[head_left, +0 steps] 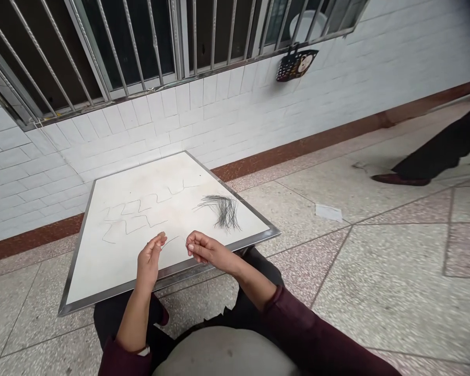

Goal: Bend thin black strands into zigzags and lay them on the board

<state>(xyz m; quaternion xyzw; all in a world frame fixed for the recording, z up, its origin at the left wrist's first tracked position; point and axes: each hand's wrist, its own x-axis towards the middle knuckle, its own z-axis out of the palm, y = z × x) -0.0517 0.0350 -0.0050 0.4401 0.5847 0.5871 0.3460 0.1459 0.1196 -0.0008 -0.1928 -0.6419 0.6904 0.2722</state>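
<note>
Above the near edge of a white board table [86, 271], my left hand [151, 258] is closed in a pinch. My right hand [206, 248] is pinched too, a short way to its right. A thin dark wire-like strand [176, 238] arches between the two hands, its ends at my fingertips. Beyond my left hand lie several similar strands [135, 227], bent in zigzag steps. To the right is a loose heap of dark strands [225, 211], crossing one another. Whether they are wire or another fibre I cannot tell.
A tiled wall [219, 115] with barred windows [125, 47] stands behind the table. A dark patterned bag [295, 65] hangs from the bars. On the floor lies a white paper [328, 212], and another person's leg [434, 151] shows at the right.
</note>
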